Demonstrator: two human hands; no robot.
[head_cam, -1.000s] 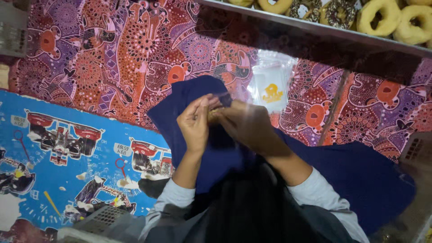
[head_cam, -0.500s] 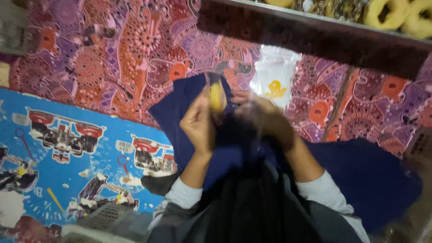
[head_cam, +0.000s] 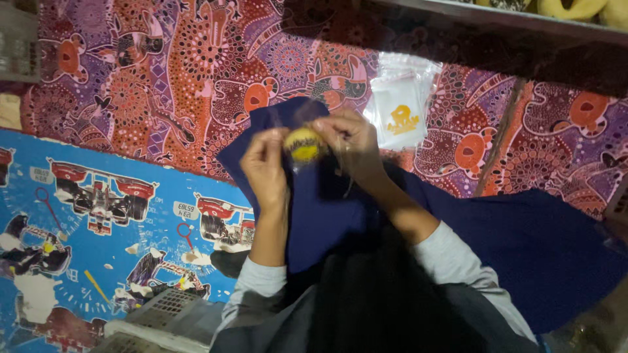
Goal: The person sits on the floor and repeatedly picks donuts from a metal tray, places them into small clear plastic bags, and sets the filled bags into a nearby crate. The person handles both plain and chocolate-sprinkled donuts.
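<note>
My left hand (head_cam: pixel 265 163) and my right hand (head_cam: pixel 352 145) are raised together over a dark blue cloth (head_cam: pixel 523 248) that lies across my lap. Between their fingertips sits a small round yellow item with dark sprinkles (head_cam: pixel 305 145), wrapped in a thin clear plastic bag. Both hands pinch the plastic around it. A stack of clear plastic bags with a yellow print (head_cam: pixel 400 108) lies just beyond my right hand on the patterned mat.
A red and purple patterned fabric (head_cam: pixel 163 78) covers the floor, with a blue cartoon mat (head_cam: pixel 78 216) to the left. A tray of ring-shaped pastries (head_cam: pixel 575 9) runs along the top right edge. A grey plastic crate (head_cam: pixel 163 314) sits at the bottom left.
The view has shifted slightly. My hands have moved apart a little, and the yellow item in its plastic now shows clearly between the fingertips of both hands.
</note>
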